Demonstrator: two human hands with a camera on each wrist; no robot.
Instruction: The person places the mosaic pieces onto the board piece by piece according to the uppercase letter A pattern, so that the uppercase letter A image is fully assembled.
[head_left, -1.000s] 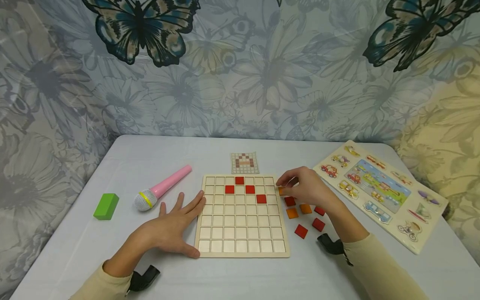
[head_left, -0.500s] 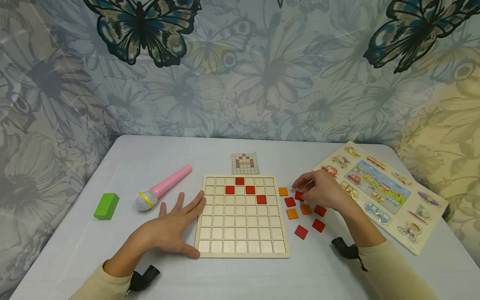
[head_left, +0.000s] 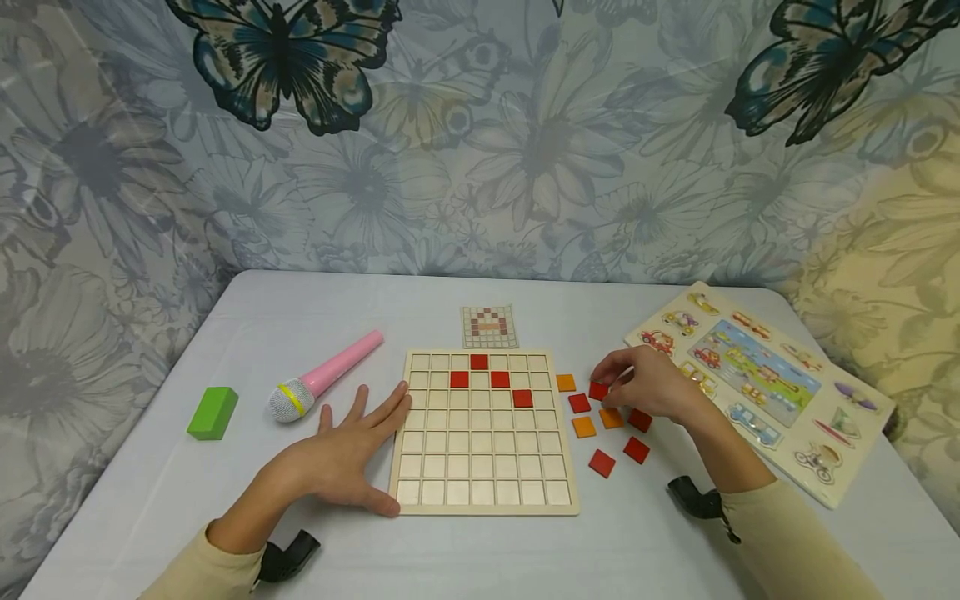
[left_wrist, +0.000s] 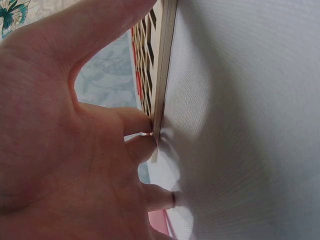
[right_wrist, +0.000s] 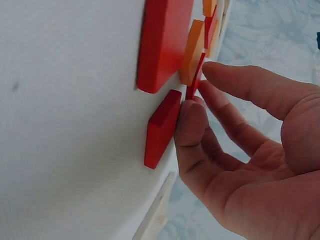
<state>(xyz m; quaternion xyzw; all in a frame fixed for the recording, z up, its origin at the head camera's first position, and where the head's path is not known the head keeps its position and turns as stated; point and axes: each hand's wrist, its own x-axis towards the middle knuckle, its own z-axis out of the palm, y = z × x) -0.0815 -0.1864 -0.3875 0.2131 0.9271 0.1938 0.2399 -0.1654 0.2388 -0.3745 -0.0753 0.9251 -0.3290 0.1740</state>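
Note:
A wooden grid board (head_left: 484, 510) lies flat on the table, with several red tiles (head_left: 522, 398) set in its upper squares. My left hand (head_left: 345, 458) is spread along the board's left side, its thumb and fingertips touching the edge. In the left wrist view, that hand's fingers (left_wrist: 137, 120) meet the board's side (left_wrist: 162, 75). To the right of the board, my right hand (head_left: 648, 385) pinches a red square tile (head_left: 598, 390) between thumb and fingers, low at the table. The right wrist view shows this red tile (right_wrist: 195, 80) between the fingertips. Loose red tiles (head_left: 602, 463) and orange tiles (head_left: 583, 427) lie around it.
Behind the board lies a small pattern card (head_left: 490, 326). A picture puzzle board (head_left: 817, 454) is at the right, close to my right hand. On the left are a pink toy microphone (head_left: 330, 375) and a green block (head_left: 212, 413).
The right hand has moved right, away from an orange tile beside the board, to a red tile. That orange tile now lies uncovered. The left hand has stayed still.

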